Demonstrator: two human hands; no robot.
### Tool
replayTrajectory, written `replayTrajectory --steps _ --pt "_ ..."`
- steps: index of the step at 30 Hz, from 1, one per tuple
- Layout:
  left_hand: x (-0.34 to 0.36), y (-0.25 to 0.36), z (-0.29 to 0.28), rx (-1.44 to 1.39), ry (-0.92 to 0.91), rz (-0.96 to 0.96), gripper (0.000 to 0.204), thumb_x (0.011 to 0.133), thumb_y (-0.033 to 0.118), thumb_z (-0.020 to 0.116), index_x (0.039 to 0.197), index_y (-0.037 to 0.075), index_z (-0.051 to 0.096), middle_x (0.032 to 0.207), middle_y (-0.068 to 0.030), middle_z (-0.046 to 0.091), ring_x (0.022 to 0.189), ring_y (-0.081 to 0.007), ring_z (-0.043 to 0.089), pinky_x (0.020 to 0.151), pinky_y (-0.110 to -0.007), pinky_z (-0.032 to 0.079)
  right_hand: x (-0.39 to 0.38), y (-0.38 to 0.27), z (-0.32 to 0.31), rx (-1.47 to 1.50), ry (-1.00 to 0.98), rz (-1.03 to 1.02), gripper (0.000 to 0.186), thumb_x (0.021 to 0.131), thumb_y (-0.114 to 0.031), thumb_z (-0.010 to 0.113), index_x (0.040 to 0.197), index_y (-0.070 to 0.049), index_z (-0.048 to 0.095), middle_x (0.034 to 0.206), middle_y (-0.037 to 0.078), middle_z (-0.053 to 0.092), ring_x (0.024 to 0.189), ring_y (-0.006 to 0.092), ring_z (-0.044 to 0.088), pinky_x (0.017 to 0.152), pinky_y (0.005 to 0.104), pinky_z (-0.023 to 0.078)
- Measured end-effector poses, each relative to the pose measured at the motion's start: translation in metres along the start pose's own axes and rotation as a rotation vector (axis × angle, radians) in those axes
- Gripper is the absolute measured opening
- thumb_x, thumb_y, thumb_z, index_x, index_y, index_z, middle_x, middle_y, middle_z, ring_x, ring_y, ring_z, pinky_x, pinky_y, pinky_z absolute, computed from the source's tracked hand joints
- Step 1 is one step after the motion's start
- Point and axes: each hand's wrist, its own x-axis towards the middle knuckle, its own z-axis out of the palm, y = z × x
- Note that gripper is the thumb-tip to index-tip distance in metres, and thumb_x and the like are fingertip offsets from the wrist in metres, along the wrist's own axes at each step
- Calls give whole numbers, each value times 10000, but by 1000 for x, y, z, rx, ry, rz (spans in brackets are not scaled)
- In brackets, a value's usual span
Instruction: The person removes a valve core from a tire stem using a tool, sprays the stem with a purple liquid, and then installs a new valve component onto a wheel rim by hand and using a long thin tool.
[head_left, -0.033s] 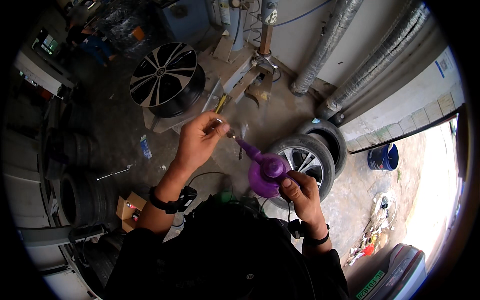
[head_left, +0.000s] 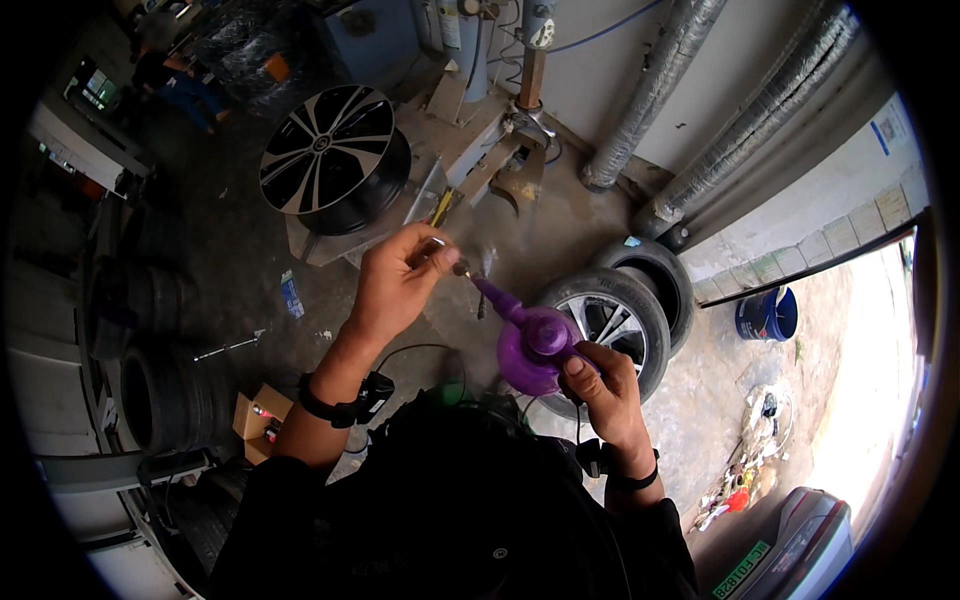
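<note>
My left hand [head_left: 398, 275] is closed in a pinch on a small tyre valve [head_left: 461, 268], whose metal end sticks up past the fingers while its dark end points down and right. My right hand [head_left: 603, 388] grips a round purple spray bottle [head_left: 525, 365] from its right side. The bottle's long spout reaches up and left, its brass-coloured tip right by the valve's dark end; whether they touch I cannot tell. Beyond my left hand, a bare black and silver wheel rim [head_left: 322, 150] lies face up on the tyre machine [head_left: 310, 243].
A wheel with its tyre [head_left: 655, 335] leans over another tyre [head_left: 682, 285] on the right. Further right stand a blue bucket [head_left: 775, 316] and a vehicle [head_left: 790, 550]. Tyres [head_left: 150, 400] and an open cardboard box [head_left: 250, 425] line the left; a person [head_left: 180, 80] is far back.
</note>
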Motion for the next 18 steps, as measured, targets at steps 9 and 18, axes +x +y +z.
replayTrajectory --steps 9,18 --pt "0 -2 2 -35 -12 1 142 950 126 684 994 -2 640 796 6 634 751 -39 554 673 -202 455 -2 1 -1 2 7 -2 513 947 -460 634 793 29 619 623 63 545 605 119 469 548 304 377" --pt "0 0 -1 -62 -36 -30 122 966 103 643 1041 7 652 843 0 667 663 -25 509 596 -195 430 -3 0 0 24 20 -4 512 945 -466 636 792 23 622 628 55 554 614 115 494 559 291 390"
